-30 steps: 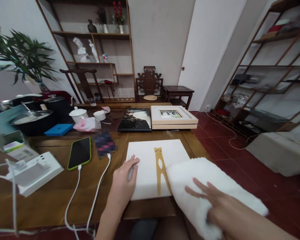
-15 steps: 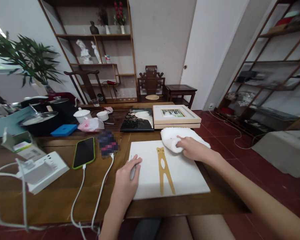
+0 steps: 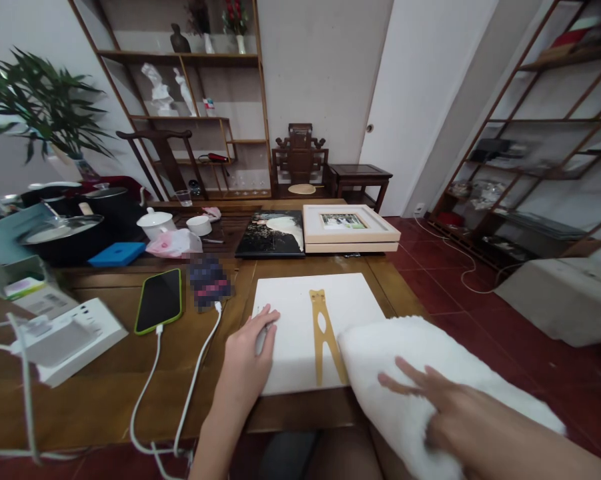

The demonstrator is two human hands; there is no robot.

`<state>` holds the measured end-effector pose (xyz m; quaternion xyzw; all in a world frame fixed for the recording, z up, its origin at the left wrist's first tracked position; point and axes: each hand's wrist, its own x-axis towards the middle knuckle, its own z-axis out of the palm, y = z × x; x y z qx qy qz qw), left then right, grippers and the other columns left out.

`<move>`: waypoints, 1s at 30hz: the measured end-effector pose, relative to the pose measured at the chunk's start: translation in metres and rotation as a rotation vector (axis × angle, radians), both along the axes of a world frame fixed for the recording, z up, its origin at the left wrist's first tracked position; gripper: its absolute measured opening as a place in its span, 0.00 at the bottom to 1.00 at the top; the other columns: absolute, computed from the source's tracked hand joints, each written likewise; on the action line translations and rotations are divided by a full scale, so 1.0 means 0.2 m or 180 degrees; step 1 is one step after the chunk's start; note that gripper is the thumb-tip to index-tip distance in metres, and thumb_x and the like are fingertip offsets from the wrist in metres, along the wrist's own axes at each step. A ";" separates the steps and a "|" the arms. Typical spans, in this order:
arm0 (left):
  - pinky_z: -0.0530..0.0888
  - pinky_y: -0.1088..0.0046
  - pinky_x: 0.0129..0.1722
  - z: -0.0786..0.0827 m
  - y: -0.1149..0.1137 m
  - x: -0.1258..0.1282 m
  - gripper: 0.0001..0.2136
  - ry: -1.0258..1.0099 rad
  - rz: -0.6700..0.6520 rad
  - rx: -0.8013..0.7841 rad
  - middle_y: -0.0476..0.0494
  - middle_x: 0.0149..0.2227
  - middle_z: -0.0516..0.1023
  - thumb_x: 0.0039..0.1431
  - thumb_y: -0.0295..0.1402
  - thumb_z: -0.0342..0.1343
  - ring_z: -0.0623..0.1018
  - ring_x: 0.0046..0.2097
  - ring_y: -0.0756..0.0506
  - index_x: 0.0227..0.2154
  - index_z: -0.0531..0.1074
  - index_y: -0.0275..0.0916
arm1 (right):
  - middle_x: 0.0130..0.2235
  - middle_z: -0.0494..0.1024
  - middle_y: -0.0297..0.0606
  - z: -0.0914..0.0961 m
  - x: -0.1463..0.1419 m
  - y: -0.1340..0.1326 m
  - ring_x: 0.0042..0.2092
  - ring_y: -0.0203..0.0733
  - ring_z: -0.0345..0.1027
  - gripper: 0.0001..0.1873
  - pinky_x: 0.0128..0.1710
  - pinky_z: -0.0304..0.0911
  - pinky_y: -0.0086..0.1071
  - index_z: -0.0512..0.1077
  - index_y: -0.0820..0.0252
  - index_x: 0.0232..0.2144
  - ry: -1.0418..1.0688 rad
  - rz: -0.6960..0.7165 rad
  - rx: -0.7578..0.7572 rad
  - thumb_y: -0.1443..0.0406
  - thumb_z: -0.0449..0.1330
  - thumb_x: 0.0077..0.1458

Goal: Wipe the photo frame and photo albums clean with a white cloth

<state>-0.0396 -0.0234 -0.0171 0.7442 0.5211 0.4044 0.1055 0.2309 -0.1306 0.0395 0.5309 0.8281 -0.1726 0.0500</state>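
Note:
A flat white board or box (image 3: 285,300) lies on the table in front of me, carrying a gold cat-headed shape (image 3: 318,333) with two long legs. My left hand (image 3: 247,357) rests on the board's left edge, fingers stretched over its top and thumb apart. A greyish patch shows between thumb and fingers; I cannot make out what it is. At the lower right, my right hand (image 3: 445,407) is blurred, with some fingers extended over a fluffy white towel (image 3: 400,343) that it holds. The towel covers the board's right side and hangs past the table edge.
Behind the board are a dark picture panel (image 3: 273,235) and a pale wooden frame (image 3: 383,235). To the left lie a phone (image 3: 159,301), charging cables (image 3: 200,360), a white box (image 3: 83,340), a blue box (image 3: 117,253) and a pan (image 3: 63,243).
My right hand has pulled the towel from the board's far right corner toward me, to the lower right, where it spreads out wider. My left hand stays on the left edge. The view shifts slightly.

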 end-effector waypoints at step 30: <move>0.73 0.61 0.49 0.00 0.00 -0.01 0.12 0.0067 -0.0077 0.0084 0.36 0.45 0.78 0.57 0.32 0.48 0.76 0.49 0.39 0.38 0.75 0.36 | 0.61 0.59 0.36 -0.01 -0.06 -0.05 0.62 0.57 0.48 0.21 0.56 0.53 0.51 0.77 0.57 0.30 0.0013 0.0216 0.0161 0.78 0.49 0.40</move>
